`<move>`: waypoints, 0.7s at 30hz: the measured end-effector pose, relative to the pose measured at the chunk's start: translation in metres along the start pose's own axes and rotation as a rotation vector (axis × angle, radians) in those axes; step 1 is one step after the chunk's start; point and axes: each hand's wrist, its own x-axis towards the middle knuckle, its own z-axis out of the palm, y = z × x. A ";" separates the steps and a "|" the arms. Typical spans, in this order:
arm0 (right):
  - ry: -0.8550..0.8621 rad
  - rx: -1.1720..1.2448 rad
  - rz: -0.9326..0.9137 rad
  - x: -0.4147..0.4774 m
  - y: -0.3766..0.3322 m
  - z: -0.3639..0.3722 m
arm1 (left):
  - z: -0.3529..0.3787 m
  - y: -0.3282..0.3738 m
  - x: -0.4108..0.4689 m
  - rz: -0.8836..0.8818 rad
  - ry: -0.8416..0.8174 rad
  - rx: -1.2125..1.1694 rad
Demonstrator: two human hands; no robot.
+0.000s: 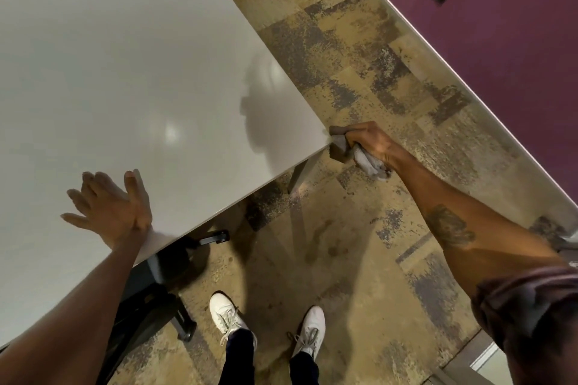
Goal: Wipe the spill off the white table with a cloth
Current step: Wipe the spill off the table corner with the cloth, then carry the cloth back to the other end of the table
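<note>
right hand [370, 144] fingers clenched around bunched grey cloth [359, 158], pressed at the white bench [125, 56] corner edge. left hand [109, 206] flat on bench, fingers spread, holding nothing. no spill discernible.

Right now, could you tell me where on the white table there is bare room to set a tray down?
Nearly the whole white table is bare, from the far side down to the near edge. The left hand lies flat and open on the near edge, and the right hand grips the cloth at the corner; keep clear of those two spots.
</note>
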 end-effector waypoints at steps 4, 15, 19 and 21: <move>-0.063 0.005 0.054 -0.031 0.021 0.007 | -0.005 0.000 -0.002 0.012 -0.036 -0.050; -0.070 -0.007 0.090 -0.105 -0.039 0.073 | -0.044 -0.011 0.010 0.095 -0.310 -0.050; -0.049 -0.002 0.055 -0.112 -0.094 0.115 | -0.075 -0.006 0.022 0.075 -0.412 -0.074; -0.063 0.003 0.042 -0.111 -0.123 0.142 | -0.094 -0.010 0.029 0.086 -0.421 -0.083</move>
